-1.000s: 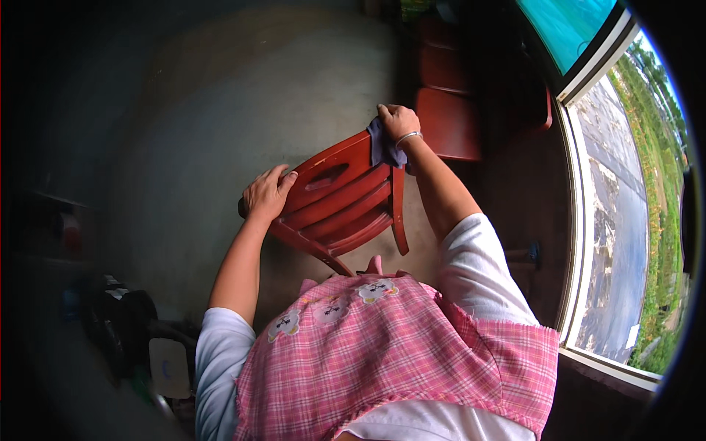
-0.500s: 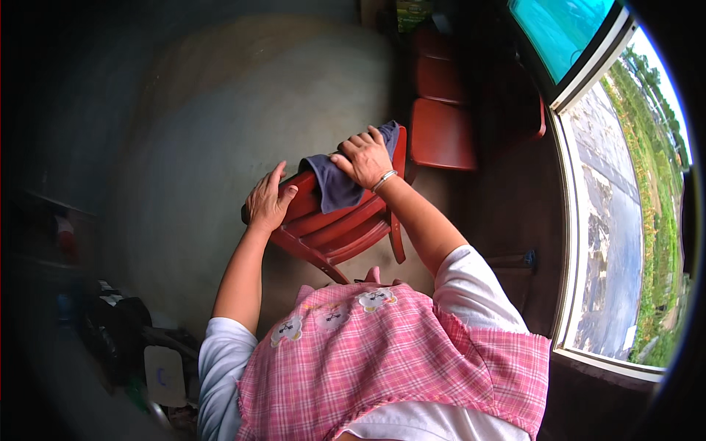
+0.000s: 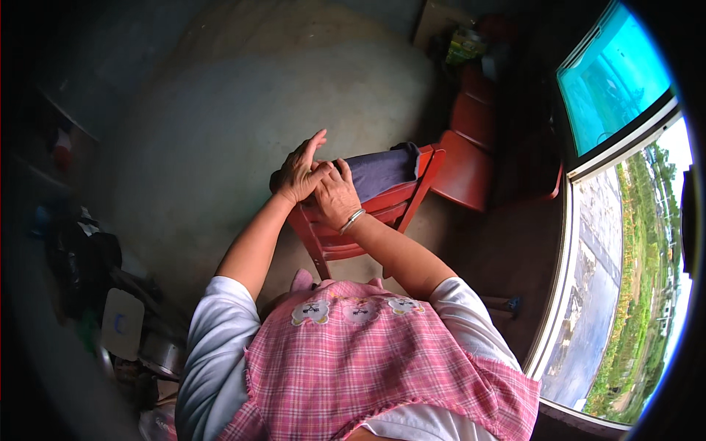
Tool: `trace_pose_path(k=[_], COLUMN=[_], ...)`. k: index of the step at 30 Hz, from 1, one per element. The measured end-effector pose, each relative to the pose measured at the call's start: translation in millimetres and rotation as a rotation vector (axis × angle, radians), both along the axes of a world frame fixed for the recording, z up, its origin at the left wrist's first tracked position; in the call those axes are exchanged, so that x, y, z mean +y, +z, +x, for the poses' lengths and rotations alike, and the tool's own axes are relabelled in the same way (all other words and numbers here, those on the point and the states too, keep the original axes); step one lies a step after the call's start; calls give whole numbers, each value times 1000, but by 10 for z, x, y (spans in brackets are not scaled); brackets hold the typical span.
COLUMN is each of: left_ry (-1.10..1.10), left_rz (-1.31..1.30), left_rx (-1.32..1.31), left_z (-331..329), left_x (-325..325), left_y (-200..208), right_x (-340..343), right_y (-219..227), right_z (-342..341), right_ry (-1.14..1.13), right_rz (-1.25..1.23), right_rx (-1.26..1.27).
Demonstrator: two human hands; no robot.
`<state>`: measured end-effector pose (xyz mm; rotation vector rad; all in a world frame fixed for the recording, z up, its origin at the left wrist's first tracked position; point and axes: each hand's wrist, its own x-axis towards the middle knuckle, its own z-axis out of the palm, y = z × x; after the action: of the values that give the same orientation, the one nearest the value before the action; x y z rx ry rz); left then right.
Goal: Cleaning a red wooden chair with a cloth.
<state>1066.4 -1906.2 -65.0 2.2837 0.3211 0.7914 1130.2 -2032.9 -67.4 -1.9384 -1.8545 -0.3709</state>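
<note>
A red wooden chair (image 3: pixel 401 198) stands in front of me, its slatted back turned toward me. A dark blue-grey cloth (image 3: pixel 381 170) lies draped along the chair's top rail. My right hand (image 3: pixel 334 197) presses on the left end of the cloth, fingers closed over it. My left hand (image 3: pixel 300 172) rests on the left corner of the rail right beside it, touching the right hand, with the fingers raised and apart. A metal bangle circles my right wrist.
A second red chair (image 3: pixel 471 158) stands behind the first, near a box (image 3: pixel 435 22) and a green packet (image 3: pixel 465 45). A large window (image 3: pixel 625 242) runs along the right. Dark clutter, a white container (image 3: pixel 120 323) and a metal pot (image 3: pixel 163 354) sit at lower left on the concrete floor.
My right hand has slid the cloth leftward along the top rail, from the right corner until it meets my left hand. The chair looks turned a little.
</note>
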Motion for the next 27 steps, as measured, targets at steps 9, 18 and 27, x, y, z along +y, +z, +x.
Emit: trace_pose_path(k=[9,18,27], left_ry=[95,77,232], left_rz=[287,292,534], left_rx=[140,392,215], left_z=[-61,632,-444], left_x=[-129,-687,254], left_y=[23,155,-85], right_x=[-434,-546,-391], right_y=[345,-112,-80], right_z=[1343,1888,1985], right_ry=[-379,-450,-435], right_rz=[160,-209,-261], right_rx=[108,339,284])
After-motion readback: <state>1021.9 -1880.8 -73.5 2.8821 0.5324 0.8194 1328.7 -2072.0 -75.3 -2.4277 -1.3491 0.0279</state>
